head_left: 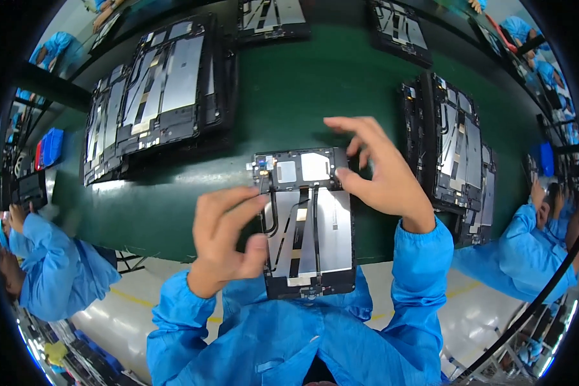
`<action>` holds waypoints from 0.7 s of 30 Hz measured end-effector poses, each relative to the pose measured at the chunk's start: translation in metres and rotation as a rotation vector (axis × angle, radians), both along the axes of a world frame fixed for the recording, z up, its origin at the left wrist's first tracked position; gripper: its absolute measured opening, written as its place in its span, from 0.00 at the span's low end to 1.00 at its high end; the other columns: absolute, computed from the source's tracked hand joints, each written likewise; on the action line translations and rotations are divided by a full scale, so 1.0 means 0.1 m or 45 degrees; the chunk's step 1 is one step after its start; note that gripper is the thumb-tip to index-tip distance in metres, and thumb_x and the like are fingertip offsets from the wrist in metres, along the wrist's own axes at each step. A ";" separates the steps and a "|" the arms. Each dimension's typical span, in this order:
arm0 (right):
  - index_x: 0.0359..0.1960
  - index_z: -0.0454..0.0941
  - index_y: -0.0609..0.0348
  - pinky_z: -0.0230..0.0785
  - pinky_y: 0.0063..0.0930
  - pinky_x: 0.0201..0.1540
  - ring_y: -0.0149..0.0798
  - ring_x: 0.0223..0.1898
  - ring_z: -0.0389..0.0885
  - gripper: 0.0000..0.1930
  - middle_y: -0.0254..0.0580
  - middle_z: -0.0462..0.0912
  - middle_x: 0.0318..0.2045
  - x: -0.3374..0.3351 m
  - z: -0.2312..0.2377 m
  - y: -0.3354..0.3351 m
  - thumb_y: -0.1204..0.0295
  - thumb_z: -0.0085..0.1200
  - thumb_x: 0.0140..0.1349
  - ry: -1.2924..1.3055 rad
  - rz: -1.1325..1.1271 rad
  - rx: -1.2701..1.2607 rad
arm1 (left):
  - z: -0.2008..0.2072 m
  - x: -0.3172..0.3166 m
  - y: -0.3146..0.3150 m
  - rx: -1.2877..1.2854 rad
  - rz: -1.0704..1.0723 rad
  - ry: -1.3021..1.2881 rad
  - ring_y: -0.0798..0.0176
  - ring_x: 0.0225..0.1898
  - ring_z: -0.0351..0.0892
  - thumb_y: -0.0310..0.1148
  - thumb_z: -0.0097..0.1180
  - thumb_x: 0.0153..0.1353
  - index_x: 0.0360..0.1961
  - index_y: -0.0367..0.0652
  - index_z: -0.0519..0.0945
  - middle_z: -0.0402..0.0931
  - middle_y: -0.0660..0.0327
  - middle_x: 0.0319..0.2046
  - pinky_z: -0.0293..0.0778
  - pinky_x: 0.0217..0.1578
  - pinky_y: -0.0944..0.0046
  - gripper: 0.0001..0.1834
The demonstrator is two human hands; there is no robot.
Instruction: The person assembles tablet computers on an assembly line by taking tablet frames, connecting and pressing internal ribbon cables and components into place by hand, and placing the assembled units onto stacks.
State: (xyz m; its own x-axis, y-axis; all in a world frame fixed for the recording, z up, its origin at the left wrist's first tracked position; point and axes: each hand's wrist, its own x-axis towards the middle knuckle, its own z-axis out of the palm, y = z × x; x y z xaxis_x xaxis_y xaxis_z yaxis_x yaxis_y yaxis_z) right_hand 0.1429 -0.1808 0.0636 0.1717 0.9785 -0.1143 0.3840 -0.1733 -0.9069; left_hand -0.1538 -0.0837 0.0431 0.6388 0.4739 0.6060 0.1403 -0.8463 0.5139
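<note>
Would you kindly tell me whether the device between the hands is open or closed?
The device is open: its black cables and silver plate show.

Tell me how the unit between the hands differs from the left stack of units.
The unit is single; the left stack has several piled together. In view, the unit overlaps the green table's near edge; the left stack sits back from it. The left hand and right hand are at the unit, neither at the left stack. Both show silver panels in dark frames.
</note>
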 end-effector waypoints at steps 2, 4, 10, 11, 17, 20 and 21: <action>0.61 0.89 0.51 0.75 0.42 0.59 0.51 0.56 0.79 0.28 0.47 0.79 0.58 -0.11 -0.04 0.05 0.79 0.63 0.55 -0.539 -0.120 0.568 | -0.04 -0.30 0.08 0.006 0.038 0.034 0.43 0.45 0.85 0.33 0.66 0.61 0.47 0.35 0.89 0.88 0.46 0.48 0.81 0.48 0.49 0.16; 0.43 0.90 0.52 0.71 0.49 0.64 0.58 0.61 0.76 0.16 0.47 0.81 0.55 -0.29 0.01 0.06 0.80 0.62 0.52 -0.531 0.002 0.659 | -0.10 -0.44 0.05 -0.025 0.076 0.028 0.45 0.42 0.85 0.30 0.67 0.58 0.44 0.36 0.89 0.88 0.50 0.44 0.81 0.46 0.50 0.13; 0.37 0.89 0.55 0.69 0.52 0.65 0.58 0.62 0.75 0.11 0.45 0.80 0.53 -0.63 -0.07 0.15 0.78 0.67 0.50 -0.520 0.605 0.552 | -0.28 -0.60 -0.05 0.133 -0.121 0.200 0.50 0.43 0.85 0.26 0.71 0.52 0.44 0.41 0.91 0.89 0.56 0.46 0.81 0.45 0.52 0.16; 0.39 0.89 0.55 0.67 0.51 0.66 0.58 0.61 0.74 0.12 0.45 0.79 0.52 -0.63 -0.08 0.16 0.78 0.68 0.51 -0.457 0.644 0.537 | -0.29 -0.60 -0.06 0.136 -0.140 0.193 0.51 0.44 0.86 0.26 0.71 0.51 0.44 0.42 0.91 0.89 0.57 0.47 0.81 0.45 0.52 0.16; 0.43 0.88 0.52 0.67 0.49 0.62 0.55 0.58 0.74 0.14 0.43 0.79 0.51 -0.77 -0.11 0.28 0.78 0.71 0.55 -0.489 0.600 0.578 | -0.31 -0.56 -0.04 0.196 -0.227 0.184 0.53 0.46 0.87 0.27 0.71 0.50 0.47 0.42 0.93 0.92 0.58 0.51 0.83 0.46 0.53 0.20; 0.41 0.87 0.51 0.67 0.47 0.58 0.53 0.58 0.75 0.11 0.40 0.80 0.50 -0.76 -0.06 0.34 0.77 0.72 0.57 -0.584 0.681 0.573 | -0.30 -0.57 -0.06 0.173 -0.242 0.201 0.53 0.47 0.87 0.27 0.71 0.49 0.49 0.42 0.94 0.92 0.59 0.52 0.83 0.47 0.54 0.22; 0.41 0.87 0.51 0.67 0.47 0.58 0.53 0.58 0.75 0.11 0.40 0.80 0.50 -0.75 -0.06 0.37 0.77 0.72 0.57 -0.586 0.684 0.574 | -0.30 -0.57 -0.06 0.174 -0.239 0.199 0.53 0.47 0.87 0.27 0.71 0.49 0.49 0.42 0.94 0.92 0.59 0.52 0.83 0.47 0.54 0.22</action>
State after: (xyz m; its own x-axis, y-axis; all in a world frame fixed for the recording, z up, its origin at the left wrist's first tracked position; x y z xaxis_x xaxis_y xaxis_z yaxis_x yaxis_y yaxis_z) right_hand 0.0674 -0.1443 0.0574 -0.3970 0.8757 0.2749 0.6595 0.4805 -0.5781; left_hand -0.2107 -0.0898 0.0129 0.7985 0.2594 0.5433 0.0435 -0.9249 0.3777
